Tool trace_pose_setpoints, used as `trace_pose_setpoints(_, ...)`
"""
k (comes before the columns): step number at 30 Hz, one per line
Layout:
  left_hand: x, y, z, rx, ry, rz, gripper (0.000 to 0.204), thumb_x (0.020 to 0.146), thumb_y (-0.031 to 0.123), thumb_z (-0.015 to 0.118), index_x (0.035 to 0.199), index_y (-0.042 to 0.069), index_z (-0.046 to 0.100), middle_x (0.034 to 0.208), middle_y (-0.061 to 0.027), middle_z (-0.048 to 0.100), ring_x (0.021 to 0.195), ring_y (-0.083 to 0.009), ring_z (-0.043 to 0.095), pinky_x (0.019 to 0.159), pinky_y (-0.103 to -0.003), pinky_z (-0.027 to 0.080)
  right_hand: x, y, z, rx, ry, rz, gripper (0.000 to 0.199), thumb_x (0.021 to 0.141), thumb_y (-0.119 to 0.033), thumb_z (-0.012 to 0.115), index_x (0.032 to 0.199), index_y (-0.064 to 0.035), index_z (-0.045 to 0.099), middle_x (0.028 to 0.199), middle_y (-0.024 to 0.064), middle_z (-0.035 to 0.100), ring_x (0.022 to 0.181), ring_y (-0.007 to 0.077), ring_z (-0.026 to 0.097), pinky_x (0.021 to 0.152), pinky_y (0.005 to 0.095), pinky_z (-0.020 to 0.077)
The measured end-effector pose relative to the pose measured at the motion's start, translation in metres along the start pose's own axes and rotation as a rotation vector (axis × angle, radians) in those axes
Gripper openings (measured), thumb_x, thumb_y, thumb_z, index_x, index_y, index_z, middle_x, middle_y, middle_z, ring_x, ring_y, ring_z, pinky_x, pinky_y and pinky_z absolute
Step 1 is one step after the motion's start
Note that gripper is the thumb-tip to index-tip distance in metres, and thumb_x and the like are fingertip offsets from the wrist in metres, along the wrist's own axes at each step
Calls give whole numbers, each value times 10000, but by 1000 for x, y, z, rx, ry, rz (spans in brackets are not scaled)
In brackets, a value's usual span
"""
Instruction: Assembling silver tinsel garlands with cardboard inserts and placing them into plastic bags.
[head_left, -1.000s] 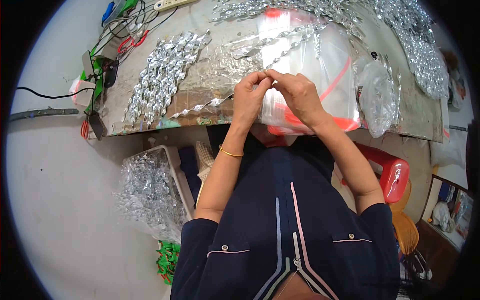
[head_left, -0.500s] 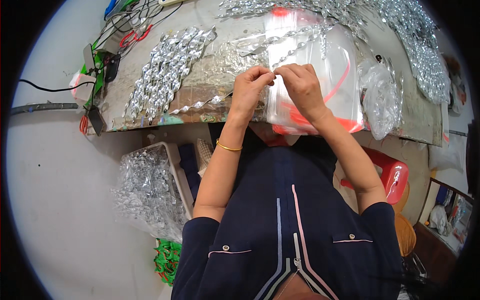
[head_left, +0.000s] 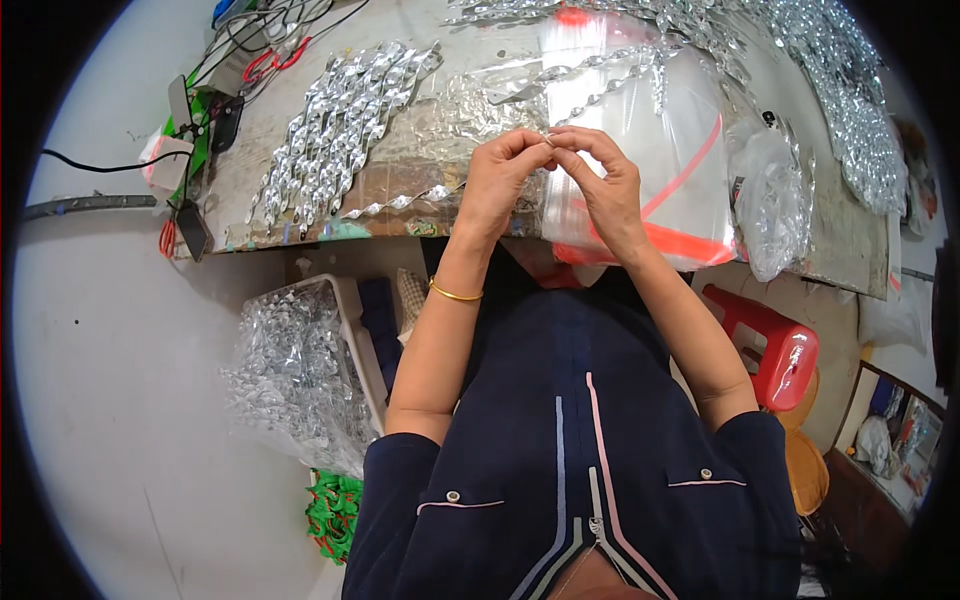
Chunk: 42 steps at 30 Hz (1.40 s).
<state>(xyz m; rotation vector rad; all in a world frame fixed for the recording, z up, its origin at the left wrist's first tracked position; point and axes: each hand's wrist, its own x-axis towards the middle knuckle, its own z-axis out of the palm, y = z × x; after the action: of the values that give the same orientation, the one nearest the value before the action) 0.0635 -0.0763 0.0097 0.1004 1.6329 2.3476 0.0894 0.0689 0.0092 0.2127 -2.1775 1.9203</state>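
Above the near part of the worktable, my left hand (head_left: 494,180) and my right hand (head_left: 608,185) meet, both pinched closed at the fingertips. Something small and thin is between them, too fine to name. A twisted silver foil strip (head_left: 400,201) lies along the table and runs up to my left hand, where its end is hidden. Under and beside my right hand is a stack of clear plastic bags (head_left: 680,130) with red edges. Two more twisted strips (head_left: 590,62) lie across the top of the bags.
Rows of silver twisted strips (head_left: 335,140) lie at left on the table. Red-handled pliers (head_left: 275,62) and cables lie behind them. A crumpled clear bag (head_left: 772,205) sits at right, with a large silver heap (head_left: 840,100) beyond. Below are a bin (head_left: 350,325) and a red stool (head_left: 785,355).
My right hand has turned, its fingers curling in against the left fingertips, and the right forearm has drawn slightly inward. The left hand stays nearly in place. The view has shifted a little.
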Motion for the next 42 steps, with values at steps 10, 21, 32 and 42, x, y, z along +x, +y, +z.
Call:
trace_pose_setpoints(10,1,-6,-4,60,-45,-20,112,859,93,634,905,-6,662,815,-34,646,778,-101,595,743,-239,464,1,0,4,247,-9,229,182,914,-161,579,1043,-44,631,1129,57,610,1069,126,520,966,295,360)
trace_pose_setpoints(21,-3,-4,-4,74,-51,32,125,860,113,652,918,3,664,831,-9,637,769,-83,572,739,-226,461,36,21,-17,500,378,408,251,949,-256,533,1104,-62,572,1042,-4,577,888,76,486,809,252,346)
trace_pose_setpoints(32,-6,-3,-3,67,7,46,115,846,113,631,848,2,659,745,3,610,716,-54,534,670,-203,420,41,16,-23,-203,340,49,133,936,-138,524,973,-17,565,1008,73,574,962,164,521,857,288,405)
trace_pose_setpoints(42,-8,-14,-17,446,72,317,158,793,110,670,912,12,639,838,-49,633,759,-150,580,717,-271,457,36,-3,2,391,-81,235,199,993,-215,446,1041,-34,513,1002,96,613,844,146,613,719,244,458)
